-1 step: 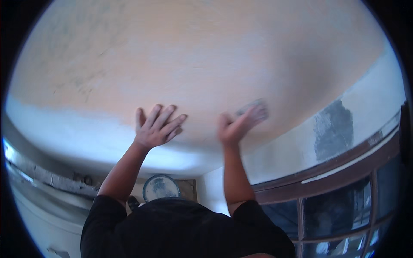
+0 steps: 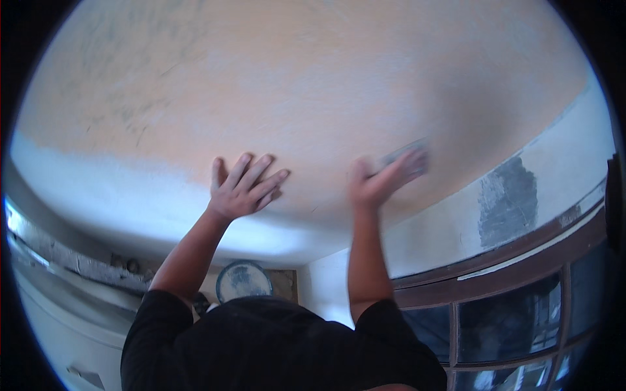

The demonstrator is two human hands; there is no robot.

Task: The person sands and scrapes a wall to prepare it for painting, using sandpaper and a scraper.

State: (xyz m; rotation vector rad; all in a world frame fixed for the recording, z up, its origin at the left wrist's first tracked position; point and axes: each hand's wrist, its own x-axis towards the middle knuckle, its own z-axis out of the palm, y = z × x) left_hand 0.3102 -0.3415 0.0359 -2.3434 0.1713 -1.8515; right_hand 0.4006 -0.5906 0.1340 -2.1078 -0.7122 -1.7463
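In front of me stretches a wall [image 2: 313, 98] with a patchy peach coat over white. My left hand [image 2: 242, 189] lies on it with its fingers spread, holding nothing, near the lower edge of the peach area. Further right, my right hand [image 2: 386, 179] is closed round a flat grey sanding pad [image 2: 417, 156] against the wall. The pad and the fingers are blurred, and the palm hides part of the pad.
A dark-framed window [image 2: 508, 319] stands at the lower right, below a grey patch [image 2: 508, 201] on the adjoining white wall. Below my arms is a round, stained bucket lid or basin [image 2: 244, 281]. A pale cabinet-like surface [image 2: 72, 319] lies at the lower left.
My right hand has slid right and slightly up along the wall with the sanding pad. My left hand stays spread on the wall, only slightly shifted in view.
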